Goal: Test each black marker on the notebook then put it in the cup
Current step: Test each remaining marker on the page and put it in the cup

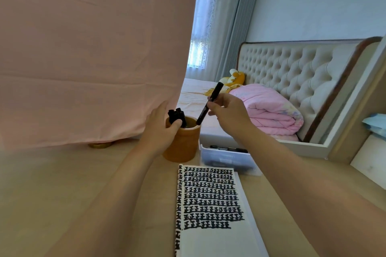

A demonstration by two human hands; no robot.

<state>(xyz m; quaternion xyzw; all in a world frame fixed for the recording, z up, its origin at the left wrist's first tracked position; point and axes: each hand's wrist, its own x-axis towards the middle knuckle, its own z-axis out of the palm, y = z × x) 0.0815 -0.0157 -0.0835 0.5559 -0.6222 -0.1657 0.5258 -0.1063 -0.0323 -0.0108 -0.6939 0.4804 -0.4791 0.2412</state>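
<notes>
Head view: our left hand (pixel 160 129) wraps the round brown ceramic cup (pixel 181 142), steadying it; several black markers (pixel 177 116) already stand inside. Our right hand (pixel 227 110) pinches a slim black marker (pixel 210 103), tilted, its lower end at the cup's rim. Depositing step. The white notebook (pixel 211 200) lies near, rows inked. Next: release, then fetch another from the clear plastic box (pixel 226 157).

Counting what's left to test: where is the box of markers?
In the head view, the clear box sits on the table right of the brown cup, just beyond the notebook.
</notes>
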